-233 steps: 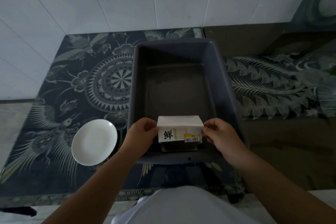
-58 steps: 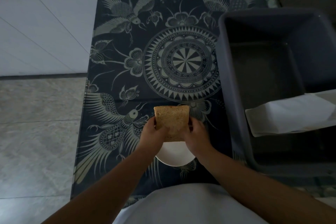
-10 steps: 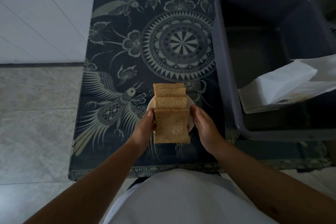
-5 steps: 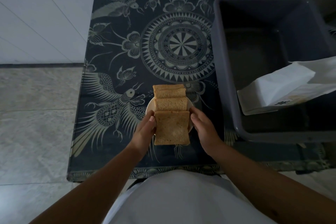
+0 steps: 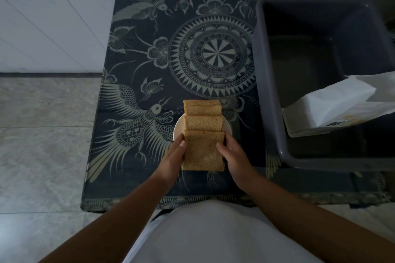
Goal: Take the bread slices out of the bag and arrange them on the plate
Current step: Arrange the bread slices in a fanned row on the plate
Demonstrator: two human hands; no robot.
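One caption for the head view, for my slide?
Both hands hold the nearest bread slice of a row overlapping on a white plate.

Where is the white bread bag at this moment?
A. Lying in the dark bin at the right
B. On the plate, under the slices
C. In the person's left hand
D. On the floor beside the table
A: the white bag lies in the dark bin at the right, while both hands, left hand and right hand, are at the nearest bread slice on the plate.
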